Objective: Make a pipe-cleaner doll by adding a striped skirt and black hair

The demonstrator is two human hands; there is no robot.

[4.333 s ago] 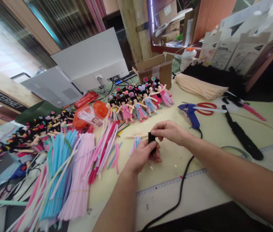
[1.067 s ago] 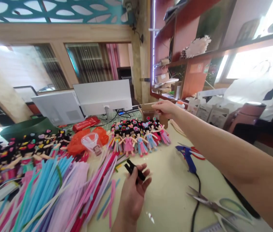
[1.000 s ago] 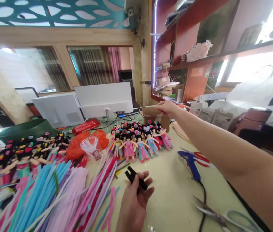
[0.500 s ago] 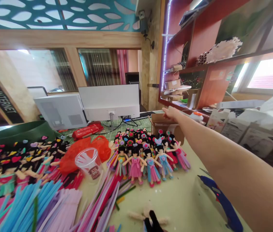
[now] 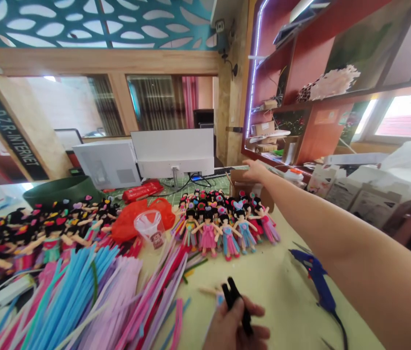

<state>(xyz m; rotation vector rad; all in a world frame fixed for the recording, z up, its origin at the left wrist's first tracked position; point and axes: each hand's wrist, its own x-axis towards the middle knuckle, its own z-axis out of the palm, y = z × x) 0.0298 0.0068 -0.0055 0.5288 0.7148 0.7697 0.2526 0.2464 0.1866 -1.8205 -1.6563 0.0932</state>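
At the bottom middle, my left hand [image 5: 227, 323] is closed around a partly made pipe-cleaner doll. Two black fuzzy strands [image 5: 235, 299] stick up past my thumb, and a beige arm [image 5: 209, 290] points left. My right arm stretches far forward, with my right hand [image 5: 255, 171] over the rim of an open cardboard box [image 5: 240, 182]; its fingers are small and blurred, and anything in them is hidden. In front of that box stands a group of finished dolls [image 5: 209, 233] in pink and blue dresses. A blue glue gun [image 5: 316, 279] lies under my right forearm.
Bundles of blue [image 5: 69, 291] and lilac pipe cleaners [image 5: 120, 291] cover the left front. Behind them are more dolls [image 5: 50, 238], a clear plastic cup [image 5: 150, 228], a red bag [image 5: 125, 223] and a green bin [image 5: 63, 194]. White boxes [image 5: 351, 194] stand at right.
My left hand has come into view at the bottom with the doll's black strands. The view has shifted, while my right hand stays at the cardboard box.
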